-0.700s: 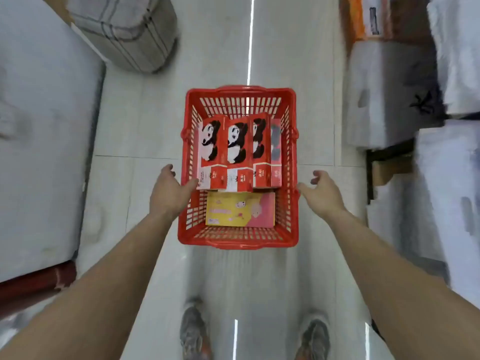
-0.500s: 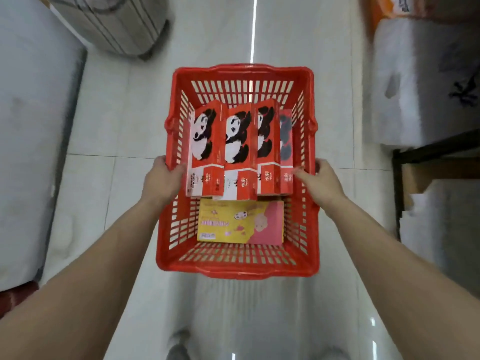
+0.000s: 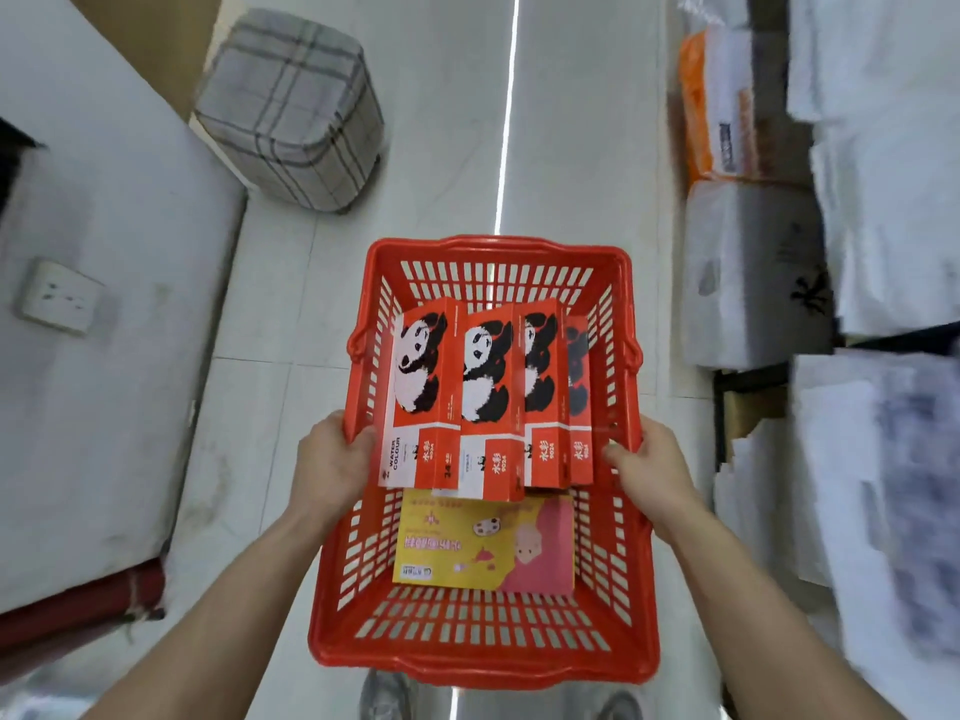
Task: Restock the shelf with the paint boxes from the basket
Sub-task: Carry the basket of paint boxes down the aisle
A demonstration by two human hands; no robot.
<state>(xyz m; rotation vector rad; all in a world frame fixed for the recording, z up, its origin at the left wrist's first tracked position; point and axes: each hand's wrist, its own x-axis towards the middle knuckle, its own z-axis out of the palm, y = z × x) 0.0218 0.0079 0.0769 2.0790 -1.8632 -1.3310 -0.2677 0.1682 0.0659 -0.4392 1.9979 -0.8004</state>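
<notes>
Gripping the basket (image 3: 483,652) rims with left hand (image 3: 332,472) and right hand (image 3: 652,467); paint boxes (image 3: 483,402) stand between, long axes toward twelve o'clock.

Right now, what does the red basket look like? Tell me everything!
The red basket looks like plastic, with slotted walls and floor and a thick rim. Held above the pale floor, the left hand and right hand gripping its side rims. Inside: four red panda boxes side by side, and a flat yellow-pink box.

Both bare arms reach forward, left hand (image 3: 332,467) and right hand (image 3: 652,470) seemingly clenched, thumbs inward.
</notes>
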